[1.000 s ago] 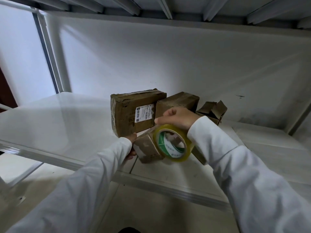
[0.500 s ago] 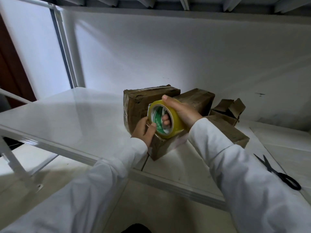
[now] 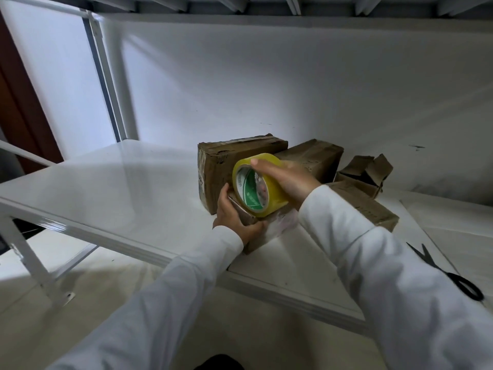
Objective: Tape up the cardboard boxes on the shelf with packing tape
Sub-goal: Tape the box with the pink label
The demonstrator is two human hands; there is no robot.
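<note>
The left hand (image 3: pixel 234 220) gripped the near end of the small box (image 3: pixel 266 233), which lay on the shelf (image 3: pixel 112 188) close to its front edge; the right hand (image 3: pixel 286 180) grasped the tape roll (image 3: pixel 257 184), fingers curled over its rim, and held it on edge above that box. To do this step well, the left hand would probably need to pin the box flat while the roll was drawn straight along the seam; a slack strip would likely wrinkle. The taller box (image 3: pixel 229 166) stood just behind; scissors (image 3: pixel 448 273) lay toward the right edge. Compared with half a second earlier, the roll sat more tilted, and the left hand had shifted from the roll to the box.
</note>
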